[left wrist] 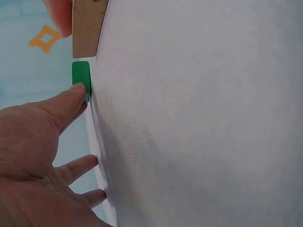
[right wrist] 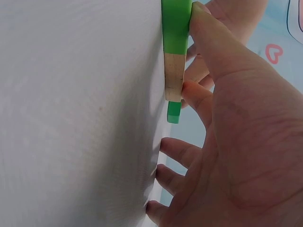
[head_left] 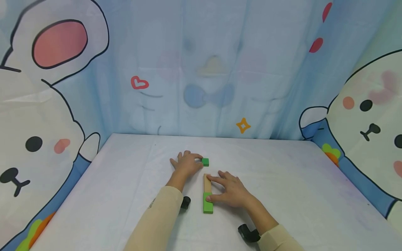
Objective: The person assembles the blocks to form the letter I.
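My left hand [head_left: 186,164] is at a small green block [head_left: 205,162] on the white table, pinching its left side between thumb and index finger. In the left wrist view, the thumb [left wrist: 71,101] lies against the near face of the green block [left wrist: 80,72]. My right hand [head_left: 232,190] touches the right side of a row formed by a plain wooden block [head_left: 207,183] and a longer bright green block [head_left: 208,204], end to end. Its thumb is at the bright green block, its index finger at the wooden one; the other fingertips rest on the table.
A small gap separates the small green block from the wooden block's far end. Black wrist devices [head_left: 248,234] show below both sleeves. Behind the white table [head_left: 141,153] hangs a light blue cartoon curtain [head_left: 213,35].
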Available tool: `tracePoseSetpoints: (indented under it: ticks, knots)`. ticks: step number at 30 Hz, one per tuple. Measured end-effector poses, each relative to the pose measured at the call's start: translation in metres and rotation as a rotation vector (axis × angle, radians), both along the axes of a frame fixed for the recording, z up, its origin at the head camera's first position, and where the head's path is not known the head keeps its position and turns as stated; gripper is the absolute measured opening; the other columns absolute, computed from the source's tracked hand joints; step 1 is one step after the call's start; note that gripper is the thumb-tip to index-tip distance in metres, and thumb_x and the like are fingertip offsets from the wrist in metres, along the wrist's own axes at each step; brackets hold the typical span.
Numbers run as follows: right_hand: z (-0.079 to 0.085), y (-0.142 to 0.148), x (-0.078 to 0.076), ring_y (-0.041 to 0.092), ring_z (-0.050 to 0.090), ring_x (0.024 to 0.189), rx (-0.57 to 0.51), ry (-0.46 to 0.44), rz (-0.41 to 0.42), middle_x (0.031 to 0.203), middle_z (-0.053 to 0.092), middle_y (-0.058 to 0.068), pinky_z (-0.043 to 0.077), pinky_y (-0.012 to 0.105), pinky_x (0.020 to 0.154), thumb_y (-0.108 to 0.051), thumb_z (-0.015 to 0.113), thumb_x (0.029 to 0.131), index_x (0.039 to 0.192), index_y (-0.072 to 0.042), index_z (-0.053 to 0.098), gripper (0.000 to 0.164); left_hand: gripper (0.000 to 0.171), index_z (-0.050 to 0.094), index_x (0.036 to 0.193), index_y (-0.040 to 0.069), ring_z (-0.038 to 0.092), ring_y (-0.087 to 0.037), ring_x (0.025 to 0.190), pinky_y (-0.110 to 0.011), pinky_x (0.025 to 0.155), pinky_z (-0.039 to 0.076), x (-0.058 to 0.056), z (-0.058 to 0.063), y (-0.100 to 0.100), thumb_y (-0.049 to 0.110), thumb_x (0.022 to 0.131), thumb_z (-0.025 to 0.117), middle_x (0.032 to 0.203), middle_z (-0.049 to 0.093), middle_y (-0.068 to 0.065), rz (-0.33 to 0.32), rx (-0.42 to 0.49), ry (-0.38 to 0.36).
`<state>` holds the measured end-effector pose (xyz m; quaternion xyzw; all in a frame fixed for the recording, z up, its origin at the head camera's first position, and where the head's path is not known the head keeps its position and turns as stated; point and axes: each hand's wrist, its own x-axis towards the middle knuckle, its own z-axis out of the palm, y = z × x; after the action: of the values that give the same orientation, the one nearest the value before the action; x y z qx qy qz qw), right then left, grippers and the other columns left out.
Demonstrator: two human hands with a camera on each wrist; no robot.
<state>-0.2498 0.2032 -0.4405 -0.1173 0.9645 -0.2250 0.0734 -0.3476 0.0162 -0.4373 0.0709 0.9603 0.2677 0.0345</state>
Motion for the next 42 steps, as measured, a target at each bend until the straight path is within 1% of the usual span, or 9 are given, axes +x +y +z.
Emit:
tracePoseSetpoints:
  ticks: [8,17,22,29,42]
  knots:
    - [-0.001,-0.001,-0.001,0.047,0.025,0.155,-0.002,-0.005,0.005,0.165,0.036,0.021,0.015,0.071,0.122,-0.063,0.079,0.081,0.153,-0.031,0.052,0.084,0.037,0.069,0.135,0.033,0.028,-0.046,0.152,-0.078,0.117,0.010,0.002,0.000,-0.002,0.039,0.100,0.064,0.159,0.044,-0.015,0.004,-0.001,0.000]
    - [-0.001,0.002,-0.002,0.048,0.024,0.155,-0.009,0.002,0.016,0.165,0.035,0.021,0.015,0.072,0.121,-0.063,0.078,0.082,0.154,-0.030,0.051,0.083,0.037,0.068,0.137,0.032,0.025,-0.046,0.155,-0.077,0.119,0.007,0.007,0.000,-0.002,0.040,0.100,0.065,0.161,0.042,-0.016,-0.024,0.027,-0.004]
    - [-0.001,0.001,-0.002,0.049,0.024,0.155,-0.009,0.000,0.018,0.165,0.035,0.022,0.014,0.073,0.121,-0.063,0.078,0.082,0.154,-0.029,0.051,0.083,0.037,0.069,0.136,0.030,0.026,-0.047,0.154,-0.076,0.119,0.008,0.010,0.001,-0.002,0.040,0.100,0.066,0.160,0.044,-0.017,-0.029,0.037,0.007]
    - [-0.003,0.001,-0.002,0.049,0.025,0.154,-0.006,0.014,0.017,0.164,0.036,0.022,0.015,0.073,0.121,-0.063,0.078,0.082,0.153,-0.029,0.052,0.083,0.036,0.070,0.134,0.030,0.027,-0.047,0.153,-0.076,0.119,0.010,0.012,-0.001,-0.002,0.040,0.100,0.067,0.158,0.045,-0.017,-0.033,0.043,0.020]
    - [-0.004,0.002,-0.003,0.049,0.026,0.154,-0.003,0.027,0.022,0.164,0.037,0.023,0.016,0.074,0.120,-0.063,0.077,0.083,0.153,-0.029,0.052,0.082,0.035,0.071,0.133,0.031,0.026,-0.047,0.153,-0.076,0.120,0.010,0.013,-0.001,0.000,0.039,0.100,0.067,0.161,0.043,-0.016,-0.034,0.011,0.020]
